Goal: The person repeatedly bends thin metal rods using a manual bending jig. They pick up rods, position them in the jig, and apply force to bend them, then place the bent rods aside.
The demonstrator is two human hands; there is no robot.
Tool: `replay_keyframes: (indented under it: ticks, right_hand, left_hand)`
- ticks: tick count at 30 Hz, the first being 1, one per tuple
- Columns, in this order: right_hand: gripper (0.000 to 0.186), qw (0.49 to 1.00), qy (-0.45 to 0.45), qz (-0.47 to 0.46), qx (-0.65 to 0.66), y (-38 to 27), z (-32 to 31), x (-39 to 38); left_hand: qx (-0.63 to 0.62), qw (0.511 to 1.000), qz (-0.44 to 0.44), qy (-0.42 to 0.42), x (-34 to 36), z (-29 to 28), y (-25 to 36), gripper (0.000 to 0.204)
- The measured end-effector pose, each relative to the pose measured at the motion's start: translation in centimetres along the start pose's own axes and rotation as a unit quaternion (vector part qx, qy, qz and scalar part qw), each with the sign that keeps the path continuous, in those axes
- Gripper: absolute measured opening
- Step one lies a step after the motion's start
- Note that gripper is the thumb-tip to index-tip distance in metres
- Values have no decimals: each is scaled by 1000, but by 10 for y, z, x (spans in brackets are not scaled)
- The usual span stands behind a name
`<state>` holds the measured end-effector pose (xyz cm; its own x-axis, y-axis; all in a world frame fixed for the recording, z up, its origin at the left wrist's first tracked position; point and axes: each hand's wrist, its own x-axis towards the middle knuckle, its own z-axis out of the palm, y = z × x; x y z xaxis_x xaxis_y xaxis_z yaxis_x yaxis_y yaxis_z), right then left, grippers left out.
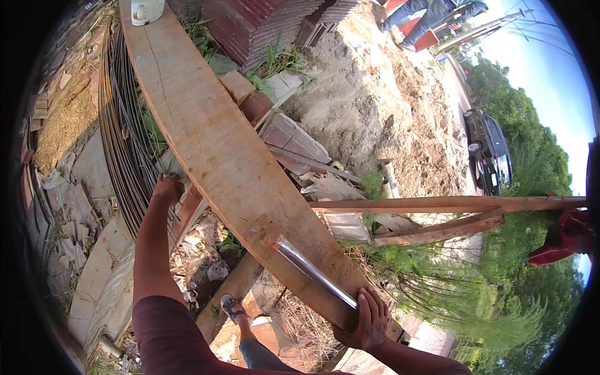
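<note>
A long, wide wooden plank point(206, 137) runs from the upper left down to the lower right. Near its lower end my right hand point(369, 322) is closed across it, fingers on top and thumb by the near edge. A shiny silver metal bar point(315, 273), with a brownish upper end, lies along the plank, its lower end against my right fingers. Whether those fingers also grip the bar, I cannot tell. To the left of the plank, my left hand point(169, 187) has curled fingers beside a bundle of thin dark metal rods point(122, 131); what it holds is hidden.
A white mug point(147, 11) stands on the plank's far end. Reddish corrugated sheets point(250, 28), bricks point(237, 86) and a sand heap point(387, 106) lie beyond. A wooden rail point(450, 204) extends right. Another person point(431, 19) is at the top; a dark car point(489, 147) is parked right.
</note>
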<state>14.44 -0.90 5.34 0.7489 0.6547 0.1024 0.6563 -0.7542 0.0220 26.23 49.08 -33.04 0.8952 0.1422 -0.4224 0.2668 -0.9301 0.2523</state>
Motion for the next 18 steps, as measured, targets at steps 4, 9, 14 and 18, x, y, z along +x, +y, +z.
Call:
replay_keyframes:
  ticks: [4,9,14,18]
  right_hand:
    - [72,1000,-1,2,-5,3,3,-2]
    - [84,998,-53,1,-45,-5,8,-9]
    - [87,998,-62,16,-13,-9,5,-9]
    - [87,997,-71,21,14,-8,5,-8]
  left_hand:
    - [125,988,74,-60,-26,-34,20,30]
    - [206,976,47,-59,-76,-34,-7,32]
    - [118,992,28,-27,-161,-33,-75,44]
    - [-8,993,-32,110,-230,-14,-58,57]
